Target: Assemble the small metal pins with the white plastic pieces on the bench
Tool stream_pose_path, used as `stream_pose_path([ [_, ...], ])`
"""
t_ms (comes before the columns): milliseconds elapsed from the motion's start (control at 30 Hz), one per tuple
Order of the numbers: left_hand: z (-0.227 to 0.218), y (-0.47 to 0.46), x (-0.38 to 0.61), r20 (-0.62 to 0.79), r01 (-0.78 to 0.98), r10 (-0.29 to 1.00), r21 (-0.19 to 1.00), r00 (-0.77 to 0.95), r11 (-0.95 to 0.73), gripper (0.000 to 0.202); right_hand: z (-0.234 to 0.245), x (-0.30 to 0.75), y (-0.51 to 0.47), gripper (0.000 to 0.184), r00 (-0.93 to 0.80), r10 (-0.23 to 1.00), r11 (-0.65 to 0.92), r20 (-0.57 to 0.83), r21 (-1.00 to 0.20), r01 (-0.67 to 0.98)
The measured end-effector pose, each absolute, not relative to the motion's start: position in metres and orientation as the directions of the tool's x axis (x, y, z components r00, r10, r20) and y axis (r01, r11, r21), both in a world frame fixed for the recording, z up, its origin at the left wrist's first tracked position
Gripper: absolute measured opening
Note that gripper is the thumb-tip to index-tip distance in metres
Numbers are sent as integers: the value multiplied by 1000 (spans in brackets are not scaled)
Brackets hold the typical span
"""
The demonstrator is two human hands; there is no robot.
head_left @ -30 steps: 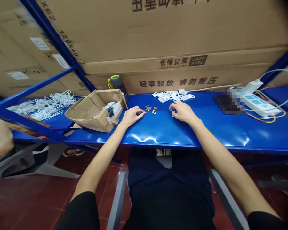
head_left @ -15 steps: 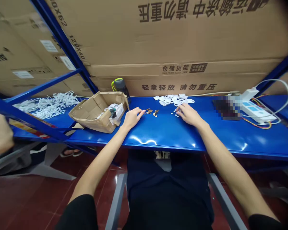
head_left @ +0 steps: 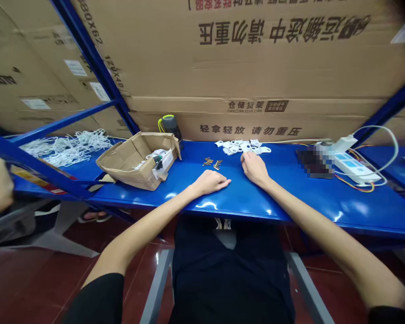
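Blue shelf (head_left: 307, 200), brass pieces (head_left: 212, 164) just beyond left hand (head_left: 209, 182), beside right hand (head_left: 254, 168)

The blue steel counter (head_left: 256, 198) carried an open, torn cardboard box (head_left: 135, 167), a tangle of white wire loops (head_left: 64, 148) at its left end, and small brass pieces (head_left: 212, 164) lying loose before a heap of white plastic clips (head_left: 239, 146). A dark bottle (head_left: 169, 128), a pixelated dark object (head_left: 313, 163) and a white power strip (head_left: 354, 167) also stood there.
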State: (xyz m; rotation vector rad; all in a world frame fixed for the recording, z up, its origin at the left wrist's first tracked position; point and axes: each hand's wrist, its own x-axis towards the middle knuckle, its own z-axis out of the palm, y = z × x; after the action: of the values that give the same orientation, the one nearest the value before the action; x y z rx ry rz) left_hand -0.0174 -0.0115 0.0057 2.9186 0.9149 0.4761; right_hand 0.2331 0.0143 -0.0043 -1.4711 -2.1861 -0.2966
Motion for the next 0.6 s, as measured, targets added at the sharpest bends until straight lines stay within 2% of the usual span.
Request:
stream_pose_path([
  [67, 5, -12, 13, 232, 514, 524, 108, 819, -851, 55, -6, 235, 13, 20, -293, 782, 416, 550, -111, 903],
  [133, 6, -8, 46, 206, 511, 524, 115, 827, -852, 49, -6, 237, 11, 21, -266, 760, 454, 593, -192, 870],
  [267, 6, 3, 87, 202, 506, 537, 187, 819, -842, 36, -6, 243, 5, 11, -75, 790, 463, 608, -513, 723],
  [333, 4, 6, 89, 224, 517, 569, 254, 791, -818, 36, -5, 244, 3, 7, -18, 808, 461, 589, -612, 642],
  [400, 2, 7, 84, 233, 534, 605, 303, 761, -789, 35, -4, 244, 1, 8, -75, 825, 486, 560, -636, 600],
  [500, -1, 6, 75, 223, 559, 633, 316, 741, -767, 30, -3, 242, -2, 13, -215, 835, 524, 506, -611, 594],
  [600, -1, 5, 75, 209, 565, 634, 310, 744, -765, 30, -2, 240, -3, 15, -207, 830, 523, 517, -595, 611],
])
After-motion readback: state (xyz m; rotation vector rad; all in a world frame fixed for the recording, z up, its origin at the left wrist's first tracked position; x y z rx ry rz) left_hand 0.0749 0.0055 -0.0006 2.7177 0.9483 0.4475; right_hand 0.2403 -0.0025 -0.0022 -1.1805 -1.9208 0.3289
